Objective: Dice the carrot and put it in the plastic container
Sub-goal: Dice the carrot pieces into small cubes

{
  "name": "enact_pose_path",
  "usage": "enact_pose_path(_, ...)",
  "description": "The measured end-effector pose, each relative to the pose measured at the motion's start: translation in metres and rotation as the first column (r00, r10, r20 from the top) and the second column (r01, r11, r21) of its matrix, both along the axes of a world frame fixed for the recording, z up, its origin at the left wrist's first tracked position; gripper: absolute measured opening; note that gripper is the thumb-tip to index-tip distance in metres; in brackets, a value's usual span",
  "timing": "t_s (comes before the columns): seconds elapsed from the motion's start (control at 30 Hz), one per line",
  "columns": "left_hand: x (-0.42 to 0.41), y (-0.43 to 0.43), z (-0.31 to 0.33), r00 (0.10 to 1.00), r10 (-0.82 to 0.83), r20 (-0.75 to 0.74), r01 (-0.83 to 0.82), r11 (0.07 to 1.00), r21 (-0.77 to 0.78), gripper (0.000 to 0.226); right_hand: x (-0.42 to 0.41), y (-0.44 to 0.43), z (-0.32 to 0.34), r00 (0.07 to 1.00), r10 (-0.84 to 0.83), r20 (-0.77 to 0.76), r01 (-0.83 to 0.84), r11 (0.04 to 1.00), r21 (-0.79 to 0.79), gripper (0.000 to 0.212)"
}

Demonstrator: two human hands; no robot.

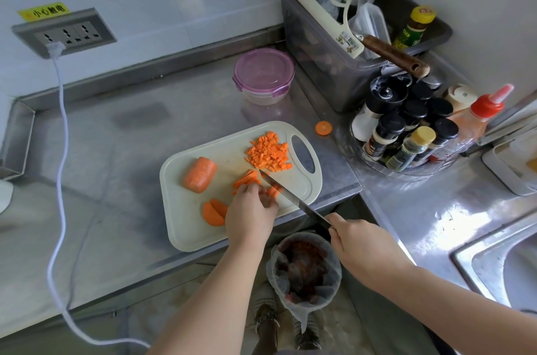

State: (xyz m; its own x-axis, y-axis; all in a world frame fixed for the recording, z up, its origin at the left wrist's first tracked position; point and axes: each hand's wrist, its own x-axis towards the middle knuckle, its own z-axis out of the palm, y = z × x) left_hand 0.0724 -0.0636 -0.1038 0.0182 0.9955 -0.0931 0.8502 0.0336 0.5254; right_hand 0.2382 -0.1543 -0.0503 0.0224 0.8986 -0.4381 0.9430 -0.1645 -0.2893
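The right hand [360,241] grips the knife [290,195], its blade slanting across the board [186,227]. The left hand [250,209] curls its fingers onto the carrot strips [247,179], which point away and rightward. The stub [200,174] lies likewise, with the dice [268,154] heaped beyond. The lidded container [263,75] stands farther back on the desk [116,151]. The wall label [48,11] reads 小心触电.

The counter [116,151] is brushed metal with a dull sheen. The cutting board [186,224] looks like matt, smooth plastic; the knife [290,195] blade is shiny metal

Open counter [203,110] lies between cutting board [186,227] and plastic container [263,75]; grey bin [313,64], spice jars [406,128] crowd right.
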Motion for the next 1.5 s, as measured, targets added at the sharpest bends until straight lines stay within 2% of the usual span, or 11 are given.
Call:
enact_pose_path(0.8,-0.001,0.006,-0.006,0.999,-0.017,-0.031,0.017,1.0,-0.006,0.014,-0.005,0.0,-0.016,0.992,0.058,0.115,-0.046,0.993,-0.105,0.027)
enact_pose_path(0.93,0.0,0.008,-0.004,0.997,-0.033,-0.066,0.033,0.999,-0.009,0.015,0.001,0.003,-0.014,0.994,0.046,0.096,-0.035,0.993,-0.112,0.024)
enact_pose_path(1.03,0.002,0.011,0.0,0.991,-0.064,-0.121,0.066,0.998,0.02,0.013,0.009,0.011,-0.01,0.999,0.018,0.048,-0.016,0.999,-0.043,0.023)
enact_pose_path(1.13,0.006,0.017,0.002,0.965,-0.106,-0.238,0.128,0.989,0.079,0.016,0.016,0.023,-0.005,0.999,0.036,0.013,-0.037,0.997,0.062,0.024)
enact_pose_path(1.27,0.011,0.032,0.004,0.94,-0.146,-0.307,0.192,0.973,0.125,0.015,0.021,0.037,-0.001,0.998,0.065,0.027,-0.068,0.988,0.135,0.024)
enact_pose_path(1.37,0.006,0.042,0.01,0.989,-0.031,-0.146,0.049,0.991,0.121,0.015,0.024,0.042,-0.001,0.997,0.067,0.041,-0.073,0.982,0.173,0.029)
enact_pose_path(1.43,-0.008,0.051,0.018,0.99,0.127,0.064,-0.134,0.981,0.14,0.015,0.026,0.044,0.001,0.996,0.07,0.062,-0.081,0.975,0.205,0.033)
enact_pose_path(1.5,-0.023,0.066,0.028,0.95,0.156,0.272,-0.206,0.965,0.165,0.018,0.027,0.044,0.001,0.989,0.093,0.113,-0.118,0.963,0.243,0.034)
